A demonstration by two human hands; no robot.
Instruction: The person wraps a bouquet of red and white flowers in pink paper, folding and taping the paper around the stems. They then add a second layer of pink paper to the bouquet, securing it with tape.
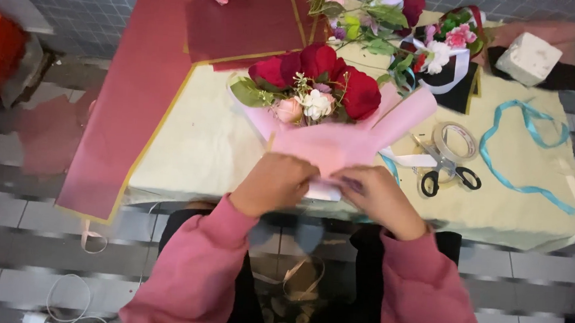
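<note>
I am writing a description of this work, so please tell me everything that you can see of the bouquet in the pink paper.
The bouquet lies flat on the cream table, heads pointing away from the person. It holds dark red roses, one pale pink and one white bloom, small sprigs and green leaves. Soft pink wrapping paper fans around them and narrows toward the table's near edge. There the left hand and right hand both rest on the gathered paper at the stem end.

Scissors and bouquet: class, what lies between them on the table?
In the head view, white ribbon lies between the scissors and the pink-wrapped rose bouquet.
</note>
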